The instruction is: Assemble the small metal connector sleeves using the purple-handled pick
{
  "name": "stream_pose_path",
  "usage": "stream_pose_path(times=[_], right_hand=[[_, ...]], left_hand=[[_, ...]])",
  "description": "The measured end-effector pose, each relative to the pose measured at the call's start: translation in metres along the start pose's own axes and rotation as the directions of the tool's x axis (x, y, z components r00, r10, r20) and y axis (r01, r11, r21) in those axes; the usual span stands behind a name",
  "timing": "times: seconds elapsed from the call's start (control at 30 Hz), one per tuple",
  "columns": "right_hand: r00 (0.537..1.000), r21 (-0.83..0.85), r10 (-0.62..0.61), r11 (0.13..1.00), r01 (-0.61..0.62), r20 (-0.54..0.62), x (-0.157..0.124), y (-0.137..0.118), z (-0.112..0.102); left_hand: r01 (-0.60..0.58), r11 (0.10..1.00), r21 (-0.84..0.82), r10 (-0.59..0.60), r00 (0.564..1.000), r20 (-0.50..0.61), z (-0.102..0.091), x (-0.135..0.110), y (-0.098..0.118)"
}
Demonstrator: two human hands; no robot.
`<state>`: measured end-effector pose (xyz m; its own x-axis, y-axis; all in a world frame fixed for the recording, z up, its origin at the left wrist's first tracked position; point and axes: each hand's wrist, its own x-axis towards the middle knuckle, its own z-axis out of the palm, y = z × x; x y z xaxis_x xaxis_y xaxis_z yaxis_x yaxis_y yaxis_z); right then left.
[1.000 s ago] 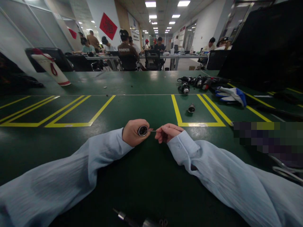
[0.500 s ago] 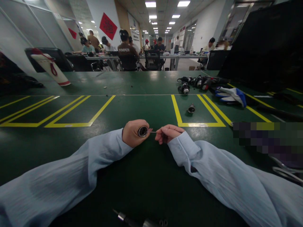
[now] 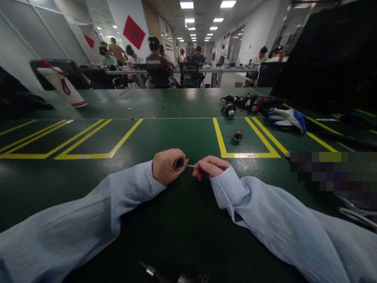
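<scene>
One left grip [image 3: 165, 166] clenched one round metal housing [image 3: 178, 163]; at three o'clock, one right grip [image 3: 208, 167] pinched one thin-shafted tool [image 3: 189, 166]!

Single view: head camera, worn at the person's own eye level, facing forward and tilted down over the green table [image 3: 176, 106]. Wide field. Sleeves [image 3: 76, 220] enter from both lower corners; left hand [image 3: 165, 167] and right hand [image 3: 209, 167] sit near mid-frame, close to the lens. Bottom edge crops a tool [image 3: 151, 271]; top edge reaches the ceiling lights [image 3: 187, 5] of the room beyond.
</scene>
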<state>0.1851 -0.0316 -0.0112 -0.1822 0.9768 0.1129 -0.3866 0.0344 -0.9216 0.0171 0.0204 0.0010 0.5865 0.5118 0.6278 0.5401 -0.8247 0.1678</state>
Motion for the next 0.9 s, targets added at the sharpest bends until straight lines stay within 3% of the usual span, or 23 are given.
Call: stream_pose_path(times=[0.4, 0.7, 0.9], right_hand=[[0.993, 0.173, 0.066, 0.981, -0.083, 0.102, 0.0053, 0.0003, -0.0052], [1.000, -0.032, -0.019, 0.999, 0.019, 0.005, -0.0031, -0.0014, 0.0010], [0.997, 0.105, 0.035, 0.994, -0.042, 0.072, 0.0019, 0.0030, -0.0034]], left_hand=[[0.018, 0.985, -0.172, -0.014, 1.000, 0.021, -0.0032, 0.0014, 0.0019], [0.004, 0.999, -0.037, -0.003, 1.000, 0.015, 0.0013, -0.0013, -0.0021], [-0.005, 0.991, -0.135, 0.009, 0.999, 0.030, -0.0017, 0.0008, 0.0001]])
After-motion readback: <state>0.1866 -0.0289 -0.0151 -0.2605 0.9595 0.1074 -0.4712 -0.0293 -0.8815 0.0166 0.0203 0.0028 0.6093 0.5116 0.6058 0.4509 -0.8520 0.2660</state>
